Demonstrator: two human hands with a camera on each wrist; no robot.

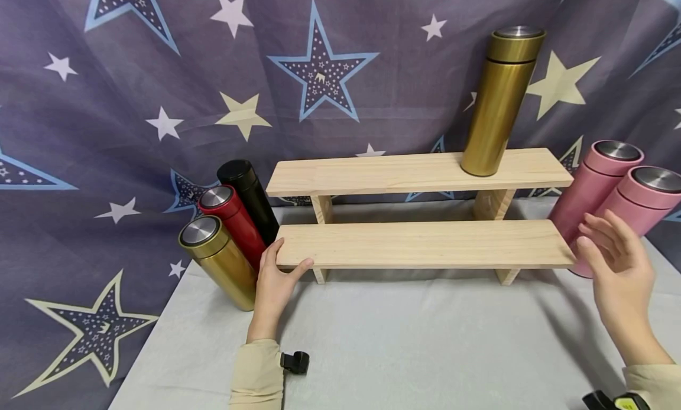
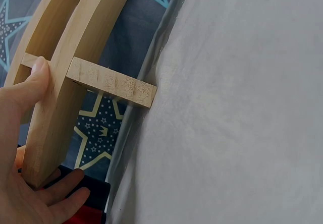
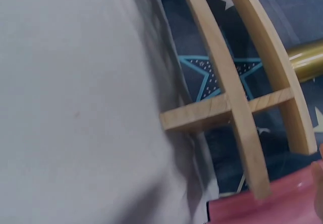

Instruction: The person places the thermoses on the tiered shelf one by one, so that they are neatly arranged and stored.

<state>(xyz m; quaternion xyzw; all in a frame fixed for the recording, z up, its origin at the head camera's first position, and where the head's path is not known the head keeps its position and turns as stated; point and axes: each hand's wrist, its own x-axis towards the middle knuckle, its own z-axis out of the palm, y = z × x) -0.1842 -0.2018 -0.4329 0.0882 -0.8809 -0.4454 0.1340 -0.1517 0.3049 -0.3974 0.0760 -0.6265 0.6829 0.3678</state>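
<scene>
A two-tier wooden shelf [image 1: 425, 244] stands on the table, its lower board in front of the higher one. My left hand [image 1: 278, 289] grips the left end of that lower board; in the left wrist view the thumb lies on the board and other fingers are around its end. Near the right end, my right hand [image 1: 619, 271] is raised with loosely bent fingers, in front of two pink thermos flasks [image 1: 638, 212], holding nothing. On the right part of the upper board a tall gold thermos flask [image 1: 497, 103] stands upright.
Left of the shelf, close to my left hand, stand a black flask [image 1: 250, 197], a red flask [image 1: 234, 221] and a second gold flask [image 1: 220, 265]. Behind everything hangs a star-patterned purple curtain [image 1: 393, 120]. A pale cloth covers the table [image 1: 425, 339].
</scene>
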